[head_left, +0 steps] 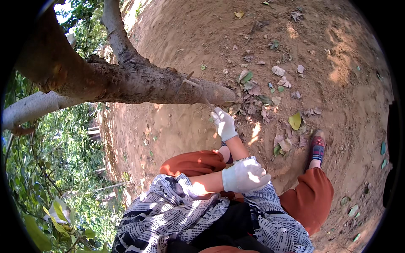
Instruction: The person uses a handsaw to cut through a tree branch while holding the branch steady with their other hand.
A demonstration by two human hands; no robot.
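A tree trunk [147, 86] leans across the upper left of the head view, forking into branches. A pale thin strand [204, 97], perhaps cord, is looped around the trunk near a short twig and runs down to my right hand [223, 123]. That gloved hand is closed on the strand, just below the trunk. My left hand [246, 177], also in a white glove, crosses in front of my right forearm at the lower middle. Its fingers are curled closed; what they hold, if anything, I cannot make out.
Dry reddish soil [341, 97] with scattered fallen leaves [295, 121] surrounds the trunk base. My right shoe [317, 145] rests on the soil at the right. Dense green foliage [63, 156] fills the left side, and a pale branch [29, 110] reaches out at the left.
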